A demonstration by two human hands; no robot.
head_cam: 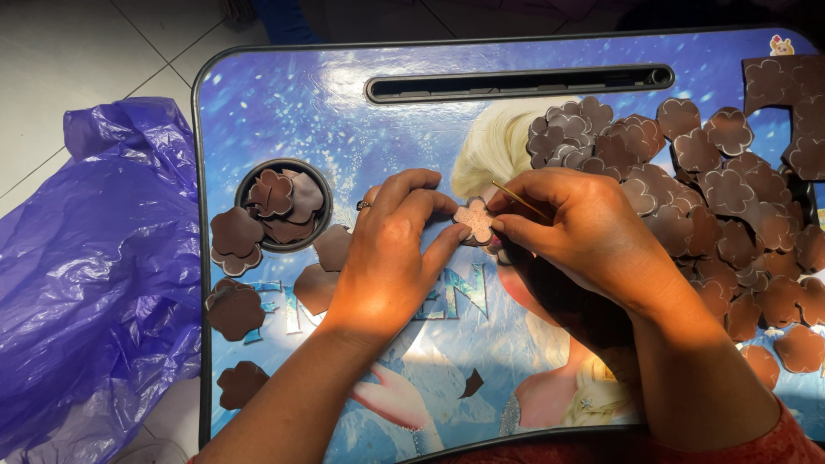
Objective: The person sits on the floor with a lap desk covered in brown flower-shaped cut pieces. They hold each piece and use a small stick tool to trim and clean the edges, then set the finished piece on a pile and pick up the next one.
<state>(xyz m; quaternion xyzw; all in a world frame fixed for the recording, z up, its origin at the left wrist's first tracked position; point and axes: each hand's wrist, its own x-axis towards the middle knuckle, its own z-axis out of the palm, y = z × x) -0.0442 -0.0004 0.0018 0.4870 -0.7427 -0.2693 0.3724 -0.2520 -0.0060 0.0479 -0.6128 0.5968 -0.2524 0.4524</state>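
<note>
Both hands meet over the middle of a blue picture-printed lap tray [284, 94] that serves as the counter. The left hand [391, 249] pinches a small flower-shaped foam cutout [474, 220] between thumb and fingertips, its grip clenched on the left edge of the piece; a ring shows on one finger. The right hand [571, 228] holds the same cutout from the right side, and a thin yellowish stick [520, 199] runs between its thumb and forefinger, its near end pointing down toward the cutout. So the right grip is closed too, on the stick and against the flower's edge. The cutout faces up, paler and pinkish against the darker pieces around it, and sits just above the tray surface near the centre; whether it touches the tray cannot be told.

To the right of the right hand lies a wide heap of brown flower cutouts [713, 198], overlapping one another and spreading to the tray's right edge. At the far right corner sits a brown foam sheet [786, 86] with scalloped holes cut from it. On the left, a round cup recess [284, 204] in the tray holds several more brown flowers, and further flowers [236, 311] lie loose beside and below it. A small dark scrap [471, 383] rests near the tray's front edge. A long slot [520, 84] runs along the tray's far side. A crumpled purple plastic bag [94, 266] lies on the tiled floor [60, 51], left of the tray.
</note>
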